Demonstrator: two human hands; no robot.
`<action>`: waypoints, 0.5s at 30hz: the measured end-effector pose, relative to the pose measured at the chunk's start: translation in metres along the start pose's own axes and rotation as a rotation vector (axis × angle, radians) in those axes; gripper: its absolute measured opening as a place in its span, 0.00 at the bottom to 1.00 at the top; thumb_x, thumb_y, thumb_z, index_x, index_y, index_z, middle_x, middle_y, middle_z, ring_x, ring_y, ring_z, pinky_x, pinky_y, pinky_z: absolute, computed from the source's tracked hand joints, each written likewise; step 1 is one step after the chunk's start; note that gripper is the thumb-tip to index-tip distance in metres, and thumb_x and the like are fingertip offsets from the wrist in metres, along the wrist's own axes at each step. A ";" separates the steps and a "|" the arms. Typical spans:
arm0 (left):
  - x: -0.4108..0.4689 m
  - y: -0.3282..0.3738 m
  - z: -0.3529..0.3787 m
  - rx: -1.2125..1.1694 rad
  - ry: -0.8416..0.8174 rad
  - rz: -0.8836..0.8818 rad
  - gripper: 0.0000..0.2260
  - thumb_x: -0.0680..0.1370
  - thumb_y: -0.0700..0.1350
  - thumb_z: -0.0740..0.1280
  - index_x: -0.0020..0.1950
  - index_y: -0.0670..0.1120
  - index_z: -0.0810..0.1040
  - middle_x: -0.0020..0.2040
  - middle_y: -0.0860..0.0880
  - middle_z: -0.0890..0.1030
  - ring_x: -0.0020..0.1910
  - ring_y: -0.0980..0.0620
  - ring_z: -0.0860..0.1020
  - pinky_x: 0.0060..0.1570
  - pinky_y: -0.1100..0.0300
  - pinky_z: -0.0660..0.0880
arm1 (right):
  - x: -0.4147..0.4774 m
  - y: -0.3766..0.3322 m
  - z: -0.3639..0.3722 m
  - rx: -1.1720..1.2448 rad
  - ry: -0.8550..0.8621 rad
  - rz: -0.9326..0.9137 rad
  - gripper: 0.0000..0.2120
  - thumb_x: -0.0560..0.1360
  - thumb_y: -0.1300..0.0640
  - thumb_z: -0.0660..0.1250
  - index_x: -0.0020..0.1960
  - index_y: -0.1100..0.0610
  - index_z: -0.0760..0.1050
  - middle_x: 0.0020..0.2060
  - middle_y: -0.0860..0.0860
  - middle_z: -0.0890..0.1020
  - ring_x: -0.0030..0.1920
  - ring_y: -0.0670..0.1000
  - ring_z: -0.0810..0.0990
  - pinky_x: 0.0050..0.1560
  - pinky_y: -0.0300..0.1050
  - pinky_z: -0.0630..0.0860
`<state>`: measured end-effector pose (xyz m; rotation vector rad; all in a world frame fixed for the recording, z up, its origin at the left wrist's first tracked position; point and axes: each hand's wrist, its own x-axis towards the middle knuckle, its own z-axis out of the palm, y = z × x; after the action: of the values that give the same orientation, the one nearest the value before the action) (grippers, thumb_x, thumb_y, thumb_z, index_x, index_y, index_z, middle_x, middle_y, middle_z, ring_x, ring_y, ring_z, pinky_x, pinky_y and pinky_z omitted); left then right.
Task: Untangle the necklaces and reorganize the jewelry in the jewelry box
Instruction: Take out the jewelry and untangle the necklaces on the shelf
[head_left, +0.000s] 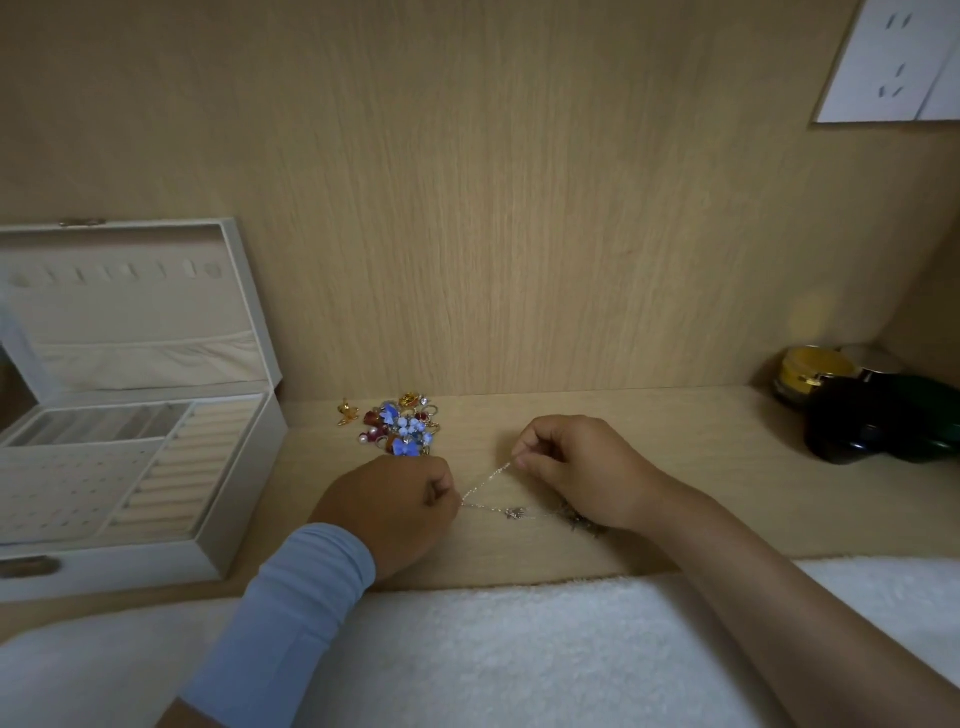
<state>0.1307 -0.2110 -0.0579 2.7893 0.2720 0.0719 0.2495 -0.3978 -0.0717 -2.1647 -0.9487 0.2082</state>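
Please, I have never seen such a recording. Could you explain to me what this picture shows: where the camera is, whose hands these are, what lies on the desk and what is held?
There is no machine here: a person works with two bare hands. The one picture comes from a camera worn on the person's head, looking forward and down. The left hand, in a light blue sleeve, and the right hand each pinch a thin silver necklace chain stretched between them. A small pendant shows on a lower strand. On the wooden desk, behind the hands, lies a pile of colourful jewelry. At the left stands an open jewelry box. A white towel lies at the near edge, and dark jars stand at the far right.
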 end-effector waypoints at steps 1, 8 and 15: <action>0.000 0.000 -0.001 0.041 0.009 -0.005 0.10 0.79 0.54 0.60 0.44 0.52 0.76 0.39 0.55 0.80 0.41 0.57 0.77 0.43 0.61 0.73 | 0.000 0.001 0.002 -0.030 0.019 -0.019 0.03 0.77 0.55 0.69 0.46 0.51 0.81 0.38 0.41 0.81 0.39 0.38 0.77 0.43 0.32 0.72; -0.004 0.000 -0.008 0.319 -0.146 -0.053 0.09 0.78 0.54 0.60 0.40 0.54 0.73 0.41 0.57 0.75 0.42 0.57 0.74 0.39 0.63 0.66 | 0.001 0.001 -0.030 -0.144 0.021 -0.027 0.11 0.76 0.61 0.70 0.47 0.44 0.81 0.45 0.39 0.82 0.42 0.35 0.77 0.43 0.29 0.71; -0.004 0.034 0.005 0.071 0.066 0.265 0.22 0.78 0.56 0.50 0.67 0.55 0.74 0.67 0.58 0.72 0.67 0.56 0.69 0.65 0.63 0.64 | -0.008 0.003 -0.066 -0.252 -0.163 0.106 0.08 0.73 0.60 0.72 0.43 0.47 0.84 0.36 0.38 0.81 0.36 0.30 0.76 0.37 0.23 0.67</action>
<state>0.1336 -0.2448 -0.0508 2.8802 -0.0827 0.2217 0.2733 -0.4424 -0.0287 -2.4630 -0.9967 0.3360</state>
